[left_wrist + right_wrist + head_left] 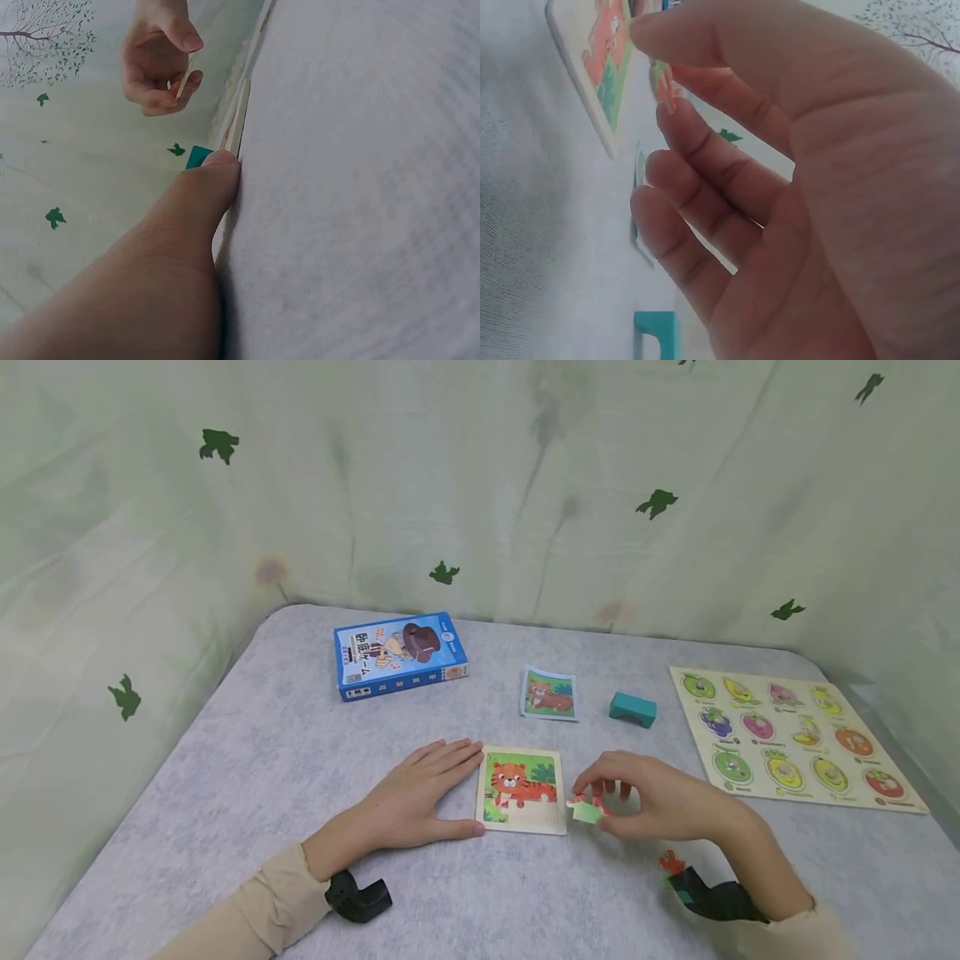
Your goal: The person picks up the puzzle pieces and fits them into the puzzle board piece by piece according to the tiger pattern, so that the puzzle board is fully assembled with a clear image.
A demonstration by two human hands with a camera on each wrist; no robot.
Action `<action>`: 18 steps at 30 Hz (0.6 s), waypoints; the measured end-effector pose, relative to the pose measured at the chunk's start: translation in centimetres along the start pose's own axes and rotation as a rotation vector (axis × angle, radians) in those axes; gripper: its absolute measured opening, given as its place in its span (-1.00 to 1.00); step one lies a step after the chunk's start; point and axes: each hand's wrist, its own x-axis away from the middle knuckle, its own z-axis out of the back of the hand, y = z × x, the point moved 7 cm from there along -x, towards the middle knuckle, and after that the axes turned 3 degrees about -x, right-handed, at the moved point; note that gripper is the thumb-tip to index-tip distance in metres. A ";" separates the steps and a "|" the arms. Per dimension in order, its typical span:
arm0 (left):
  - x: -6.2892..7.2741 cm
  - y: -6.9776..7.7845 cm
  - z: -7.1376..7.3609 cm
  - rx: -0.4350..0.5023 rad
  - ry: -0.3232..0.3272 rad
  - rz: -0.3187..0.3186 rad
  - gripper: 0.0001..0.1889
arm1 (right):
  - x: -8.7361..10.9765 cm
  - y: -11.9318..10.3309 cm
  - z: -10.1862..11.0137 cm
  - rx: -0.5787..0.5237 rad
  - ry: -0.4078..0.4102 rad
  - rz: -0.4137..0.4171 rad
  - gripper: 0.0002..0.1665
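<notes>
A small square tiger jigsaw puzzle [536, 816] lies on the table, its lower right part bare wood. Along its left edge rests my left hand [412, 797], fingers straight, with fingertips at the upper left corner and the thumb touching near the lower left one. Just right of the puzzle, my right hand [660, 797] pinches a green and orange puzzle piece [587, 812] between thumb and fingers, above the table. The right wrist view shows that puzzle piece [662, 86] at the fingertips. Another orange piece [672, 862] lies by the right wrist, partly hidden by the black wrist device.
Behind the puzzle lies a tiger picture card [550, 694], with a teal arch block [633, 709] to its right. A blue game box [401, 656] lies at the back left. A wooden fruit board [795, 735] occupies the right side. Curtain hangs behind the table.
</notes>
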 end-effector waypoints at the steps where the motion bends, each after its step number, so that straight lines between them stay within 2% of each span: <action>1: 0.1 0.0 0.0 0.001 -0.003 0.002 0.05 | -0.1 0.0 0.0 -0.002 0.005 0.001 -0.60; 10: 0.0 0.0 0.0 -0.002 -0.012 0.006 0.05 | -0.6 -0.4 -0.6 0.016 0.073 0.060 -0.61; 18: 0.0 0.0 0.1 0.004 -0.005 0.008 0.05 | -1.6 -0.2 -1.6 0.017 0.077 0.024 -0.53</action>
